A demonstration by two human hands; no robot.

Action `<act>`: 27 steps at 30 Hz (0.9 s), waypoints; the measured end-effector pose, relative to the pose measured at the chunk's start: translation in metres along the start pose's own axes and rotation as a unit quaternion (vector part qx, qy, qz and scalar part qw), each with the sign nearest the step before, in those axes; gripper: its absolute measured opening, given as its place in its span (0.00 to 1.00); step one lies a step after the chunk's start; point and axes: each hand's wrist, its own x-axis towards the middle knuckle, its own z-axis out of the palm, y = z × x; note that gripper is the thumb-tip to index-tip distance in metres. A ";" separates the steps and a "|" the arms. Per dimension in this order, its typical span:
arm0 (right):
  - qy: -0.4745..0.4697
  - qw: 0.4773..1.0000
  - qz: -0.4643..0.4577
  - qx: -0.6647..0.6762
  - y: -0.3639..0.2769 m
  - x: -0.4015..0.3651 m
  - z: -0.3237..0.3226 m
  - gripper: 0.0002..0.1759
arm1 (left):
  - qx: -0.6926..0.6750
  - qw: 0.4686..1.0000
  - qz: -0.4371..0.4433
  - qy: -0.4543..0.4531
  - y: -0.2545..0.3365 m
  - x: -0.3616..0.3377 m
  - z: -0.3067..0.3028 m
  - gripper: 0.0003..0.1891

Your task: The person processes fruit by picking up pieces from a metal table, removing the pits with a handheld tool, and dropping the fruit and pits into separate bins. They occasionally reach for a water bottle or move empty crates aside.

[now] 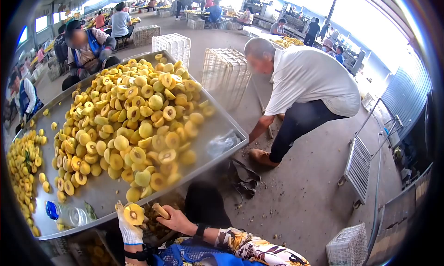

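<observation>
The gloved left hand [128,227] grips 1 cut fruit [134,214] at the near edge of the worktop [107,192], while the right hand [179,221], just right of that fruit, grips a short pale handle [161,211] slanting up and left.

"Left hand [129,229]?"
"Gloved; fingers partly hidden behind one fruit half [134,214]."
"Right hand [180,221]?"
"Closed about a handle [162,211]; remainder of the tool not distinguishable."
"Clear plastic bag [223,143]?"
"Blurred; contents, if any, undetermined."
"Stooping person [314,76]?"
"Lower hand concealed behind the tray [215,122] corner."
"White crate [347,245], lower right?"
"Base cut by the bottom edge."
"Distant workers [214,12]?"
"Too small; handwork unreadable."
</observation>
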 end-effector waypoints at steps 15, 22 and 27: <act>-0.005 1.000 0.013 0.023 -0.009 0.009 -0.006 0.30 | -0.036 0.999 0.002 0.030 -0.005 0.015 0.008 0.27; 0.034 0.998 0.058 0.003 -0.014 0.017 -0.013 0.20 | -0.096 0.995 -0.029 -0.015 0.000 0.033 0.012 0.26; 0.035 0.992 -0.071 -0.094 -0.020 0.029 -0.022 0.17 | -0.049 0.997 0.016 -0.053 0.030 0.016 0.035 0.28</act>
